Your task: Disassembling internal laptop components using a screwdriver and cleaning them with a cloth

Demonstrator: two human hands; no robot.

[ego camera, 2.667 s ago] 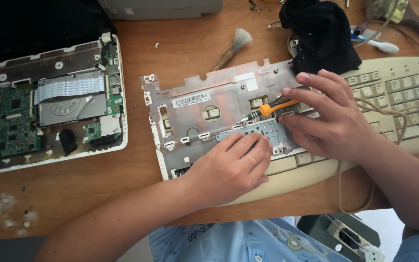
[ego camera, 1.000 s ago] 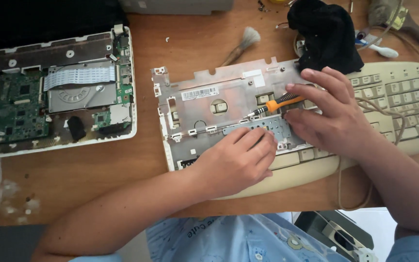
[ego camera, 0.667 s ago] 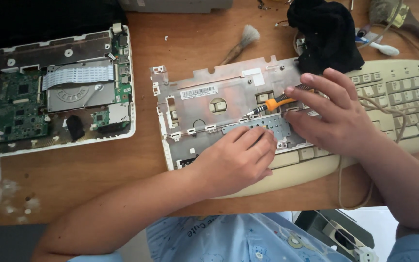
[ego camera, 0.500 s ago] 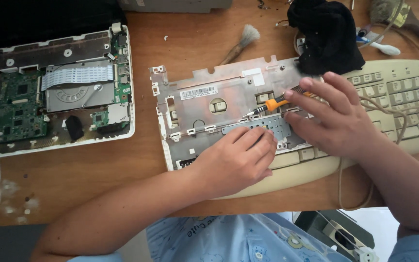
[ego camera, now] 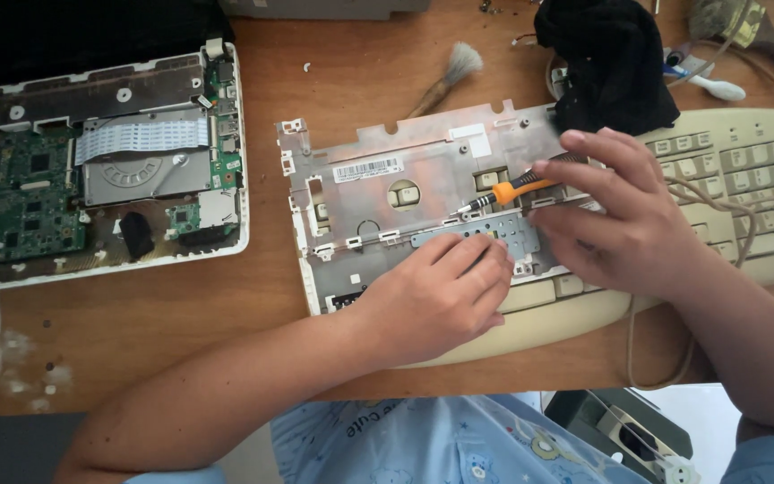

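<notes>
Screwdriver (ego camera: pixel 514 189) with an orange and black handle lies slanted over the silver metal plate (ego camera: pixel 378 193), which is the landmark here; its tip points down-left toward a small perforated bracket (ego camera: pixel 481 233) in the lower middle of the plate. The right hand (ego camera: pixel 624 220) closes its fingers around the handle, and the rear end of the tool is hidden under them. The left hand (ego camera: pixel 436 300) rests with half-bent fingers on the lower edge of the plate and touches the bracket; I cannot tell if it pinches anything, because the fingertips cover that place. The plate lies on a beige keyboard (ego camera: pixel 745 170), so most keys on the left side are hidden.

Compared with half a second ago, both hands and the screwdriver keep almost the same position.

A white rectangular label (ego camera: pixel 367 168) with black bars sits on the upper left of the plate. To the left of the plate an opened laptop base (ego camera: pixel 91 170) shows a green board, cut off by the edge. Above the plate are a small brush (ego camera: pixel 445 81) and a black cloth (ego camera: pixel 606 63).
</notes>
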